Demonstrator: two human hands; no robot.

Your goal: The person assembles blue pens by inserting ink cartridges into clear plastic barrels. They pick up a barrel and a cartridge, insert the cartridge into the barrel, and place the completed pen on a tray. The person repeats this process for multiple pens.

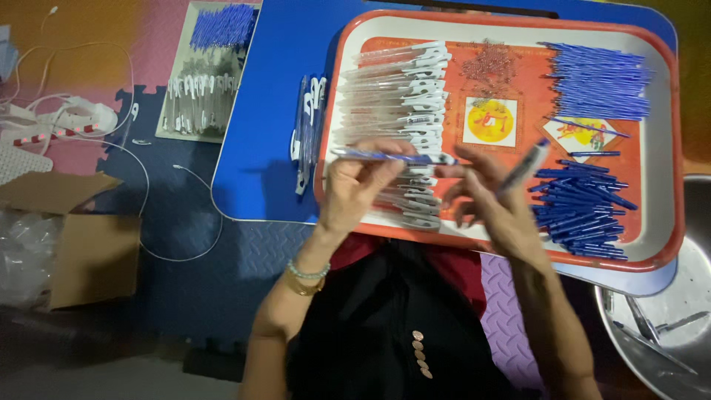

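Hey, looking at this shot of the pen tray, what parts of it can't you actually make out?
- Head view: pen held by left hand: motion blur hides its tip.
- Blue piece in right hand: blurred, its kind unclear.
- Heap of small parts on the tray: too small.
- Metal bowl: cut by the frame edge.

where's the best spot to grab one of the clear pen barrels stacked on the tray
Probably by the white capped end of a clear pen barrel, coming from the right: the barrels lie sideways, packed tightly, and the white ends stick out along the stack's right edge over bare tray.
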